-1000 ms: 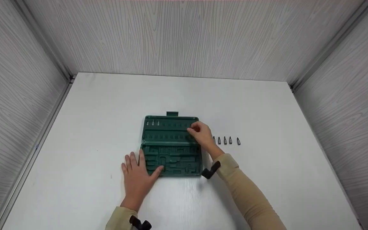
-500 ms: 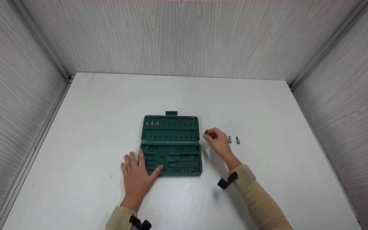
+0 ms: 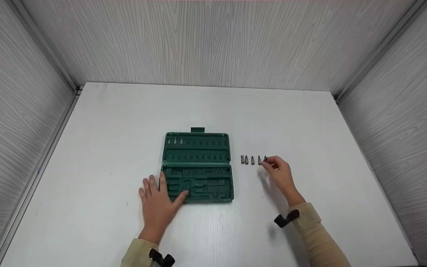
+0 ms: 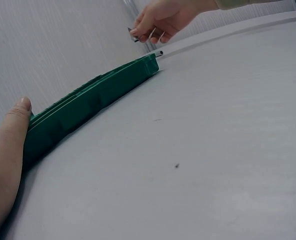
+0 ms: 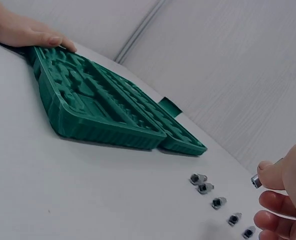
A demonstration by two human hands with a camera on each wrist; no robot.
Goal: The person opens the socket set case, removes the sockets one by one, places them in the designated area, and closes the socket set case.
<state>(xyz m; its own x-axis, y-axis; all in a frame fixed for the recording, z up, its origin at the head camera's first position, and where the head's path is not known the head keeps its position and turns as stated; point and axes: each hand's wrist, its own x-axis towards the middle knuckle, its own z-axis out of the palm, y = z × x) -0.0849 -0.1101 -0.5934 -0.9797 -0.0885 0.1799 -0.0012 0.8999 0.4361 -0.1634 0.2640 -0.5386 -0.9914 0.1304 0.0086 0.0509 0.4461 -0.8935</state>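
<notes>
An open green tool case (image 3: 195, 163) with moulded recesses lies flat on the table. My left hand (image 3: 159, 207) rests at its lower left corner, fingers spread along the side and thumb over the front edge. To the right, my right hand (image 3: 281, 176) pinches a small silver bit socket (image 5: 257, 181) between thumb and fingertips; its hollow end shows in the right wrist view. The left wrist view also shows this hand (image 4: 170, 17) above the table. Beside it, several similar bit sockets (image 3: 252, 160) stand in a row on the table.
Three small light pieces (image 3: 175, 141) sit at the left end of the case's upper row. The case latch (image 3: 198, 129) points away from me. White table surface (image 3: 124, 111) surrounds the case, and wood-grain panels (image 3: 206, 44) rise behind and beside it.
My right hand has moved right, from over the case's upper right to the far end of the row. One more socket lies at the row's left end. The left hand stays put.
</notes>
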